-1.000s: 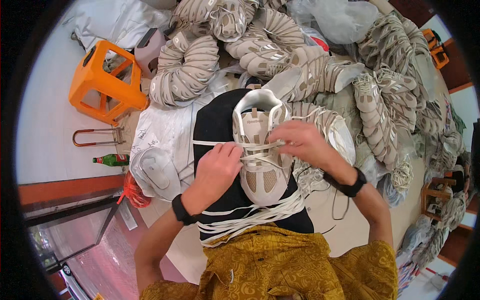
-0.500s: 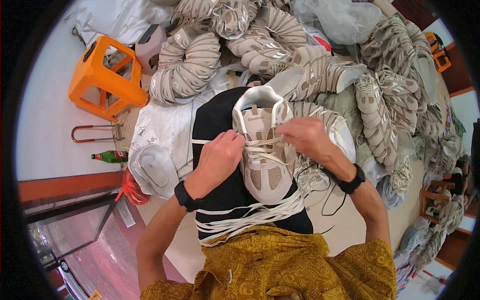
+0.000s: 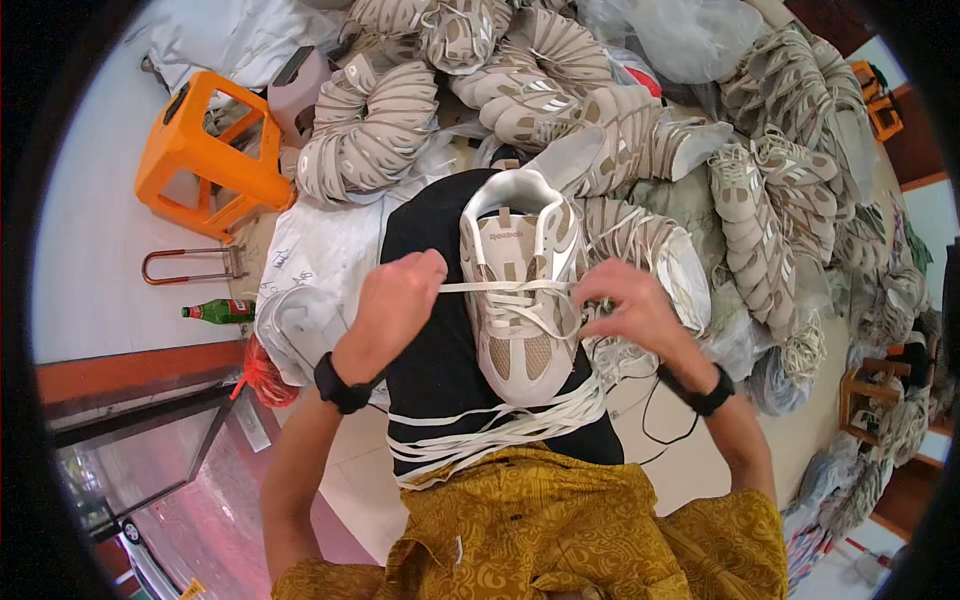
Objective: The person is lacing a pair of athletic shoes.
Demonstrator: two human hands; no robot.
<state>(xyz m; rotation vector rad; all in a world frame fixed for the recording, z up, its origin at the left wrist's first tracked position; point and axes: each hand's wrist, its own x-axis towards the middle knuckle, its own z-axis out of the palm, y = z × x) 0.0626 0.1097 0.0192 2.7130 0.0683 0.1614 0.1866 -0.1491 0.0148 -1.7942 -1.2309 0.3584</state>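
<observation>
A beige and white sneaker (image 3: 525, 290) lies toe toward me on a black-covered lap board (image 3: 430, 340). My left hand (image 3: 395, 305) grips one end of a white shoelace (image 3: 500, 287) stretched level across the shoe's eyelets. My right hand (image 3: 630, 310) pinches the other end at the shoe's right side. A bundle of loose white laces (image 3: 500, 425) lies across the black surface below the toe.
Rows of stacked beige sneakers (image 3: 370, 130) fill the floor ahead and to the right (image 3: 770, 200). An orange plastic stool (image 3: 205, 155) stands at the left, with a green bottle (image 3: 215, 312) and a metal U-shaped handle (image 3: 190, 265) below it. Clear plastic bags (image 3: 690, 35) lie at the top.
Both hands have moved apart sideways from over the shoe, drawing the lace out taut across the eyelets.
</observation>
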